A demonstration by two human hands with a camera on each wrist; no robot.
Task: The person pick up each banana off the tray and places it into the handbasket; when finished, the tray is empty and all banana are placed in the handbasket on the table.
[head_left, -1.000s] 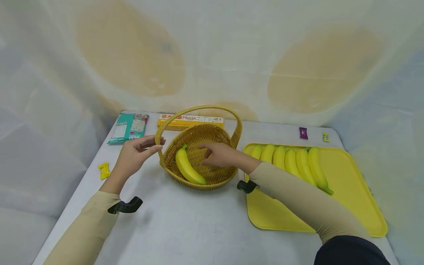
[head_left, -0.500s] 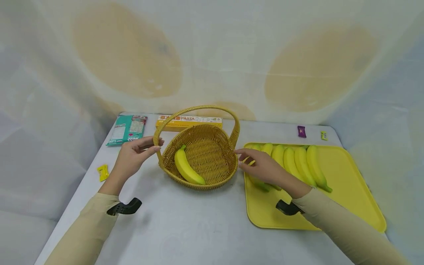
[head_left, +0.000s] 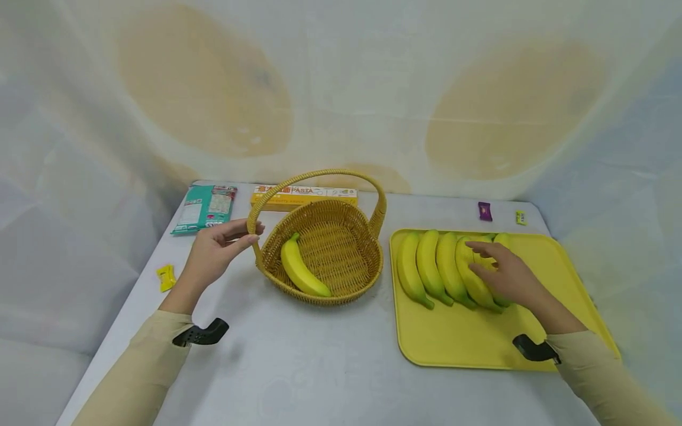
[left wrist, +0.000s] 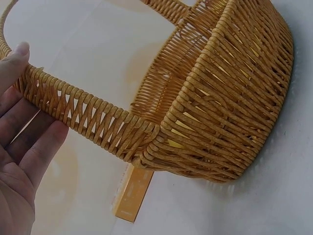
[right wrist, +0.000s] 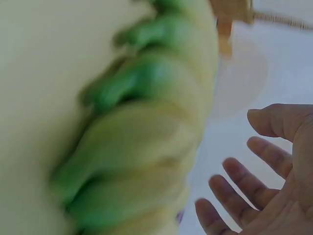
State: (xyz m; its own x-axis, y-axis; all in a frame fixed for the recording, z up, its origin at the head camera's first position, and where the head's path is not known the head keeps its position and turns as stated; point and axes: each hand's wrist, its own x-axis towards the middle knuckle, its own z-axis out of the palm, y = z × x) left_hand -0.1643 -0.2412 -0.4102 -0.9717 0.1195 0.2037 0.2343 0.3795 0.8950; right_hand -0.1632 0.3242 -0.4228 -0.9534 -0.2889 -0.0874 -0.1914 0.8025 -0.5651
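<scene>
A wicker basket (head_left: 341, 260) with a tall arched handle stands mid-table, one banana (head_left: 301, 269) lying in its left side. My left hand (head_left: 218, 248) pinches the left side of the handle between thumb and fingers; the left wrist view shows the fingers (left wrist: 41, 147) behind the woven handle strip. My right hand (head_left: 506, 275), holding nothing, hovers over the right part of a row of bananas (head_left: 410, 269) on a yellow tray (head_left: 453, 349). In the right wrist view its fingers (right wrist: 234, 196) are spread and loosely bent beside the blurred bananas. The hand hides part of the rightmost bananas.
Behind the basket lies a yellow pasta box (head_left: 298, 201), with a teal packet (head_left: 205, 207) to its left. A yellow-wrapped candy (head_left: 166, 277) lies near the left table edge. Beyond the tray are a purple candy (head_left: 485, 211) and a small yellow-green one (head_left: 521, 218).
My right hand has moved out of the basket, rightward past its rim, to above the bananas on the tray. My left hand stays at the handle, and the basket and its banana are unmoved.
</scene>
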